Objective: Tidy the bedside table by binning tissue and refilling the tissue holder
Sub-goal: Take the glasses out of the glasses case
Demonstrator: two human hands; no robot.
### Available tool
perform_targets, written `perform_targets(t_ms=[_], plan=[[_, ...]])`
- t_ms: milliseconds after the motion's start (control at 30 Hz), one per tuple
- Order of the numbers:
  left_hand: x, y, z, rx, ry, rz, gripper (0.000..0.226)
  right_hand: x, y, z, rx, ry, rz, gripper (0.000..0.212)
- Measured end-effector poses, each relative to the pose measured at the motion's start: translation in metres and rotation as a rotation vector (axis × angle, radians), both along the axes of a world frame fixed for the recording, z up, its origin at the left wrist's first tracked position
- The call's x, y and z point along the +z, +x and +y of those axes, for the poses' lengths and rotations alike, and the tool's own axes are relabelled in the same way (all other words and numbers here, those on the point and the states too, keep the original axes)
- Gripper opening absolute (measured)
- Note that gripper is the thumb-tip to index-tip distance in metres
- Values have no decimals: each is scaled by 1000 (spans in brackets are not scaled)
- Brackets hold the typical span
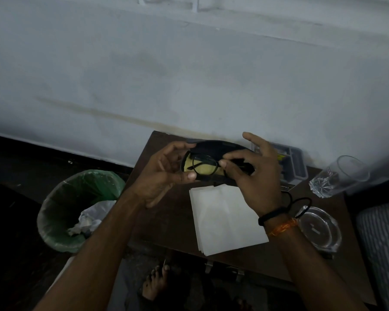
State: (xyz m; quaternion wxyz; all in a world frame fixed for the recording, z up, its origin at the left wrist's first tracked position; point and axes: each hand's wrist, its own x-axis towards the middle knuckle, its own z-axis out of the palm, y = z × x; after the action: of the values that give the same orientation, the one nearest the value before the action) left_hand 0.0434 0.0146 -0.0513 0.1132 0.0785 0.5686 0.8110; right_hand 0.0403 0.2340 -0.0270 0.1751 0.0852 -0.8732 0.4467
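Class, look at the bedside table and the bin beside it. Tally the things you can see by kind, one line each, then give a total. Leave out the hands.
Glass items: 2, tumbler and ashtray
Eyewear items: 2, spectacles and case
Tissue stack: 1
Grey organiser tray: 1
Green bin: 1
Total: 7

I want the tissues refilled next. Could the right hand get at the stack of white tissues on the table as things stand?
Probably not at once: the right hand pinches the glasses over the open case. The stack of white tissues lies uncovered just below it.
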Motion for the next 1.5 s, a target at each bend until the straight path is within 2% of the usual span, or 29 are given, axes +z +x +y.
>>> perform_targets(t_ms=[100,167,267,367,467,500,600,701,1134,1268,1401,1501], plan=[[2,0,-2,18,51,-10,56,6,1,6,-117,-149,120,16],[3,-1,-3,33,70,-24,58,7,-1,11,-208,-219,98,21],[2,-1,-2,25,89,-31,68,7,-1,16,-212,-297,-198,35],[3,0,0,3,64,-29,77,9,2,13,-19,-652,-598,45],[4,0,0,-5,60,-53,63,12,0,16,10,-803,-733,21],[5,0,1,10,73,-80,55,11,-1,17,13,-823,-756,20],[8,-1,3,73,75,-164,34,9,-2,19,34,-840,-772,40],[5,-4,4,116,23,-190,24,7,0,20,67,-839,-781,44],[1,-4,-5,148,-24,-293,35,7,1,12,62,-817,-823,46],[0,-5,-10,172,-20,-330,42,1,3,3,36,-830,-786,55],[-5,-8,-19,279,-20,-351,50,-2,1,-5,-11,-898,-784,56],[-13,-13,-28,419,26,-362,41,-7,0,-6,-40,-832,-750,49]])
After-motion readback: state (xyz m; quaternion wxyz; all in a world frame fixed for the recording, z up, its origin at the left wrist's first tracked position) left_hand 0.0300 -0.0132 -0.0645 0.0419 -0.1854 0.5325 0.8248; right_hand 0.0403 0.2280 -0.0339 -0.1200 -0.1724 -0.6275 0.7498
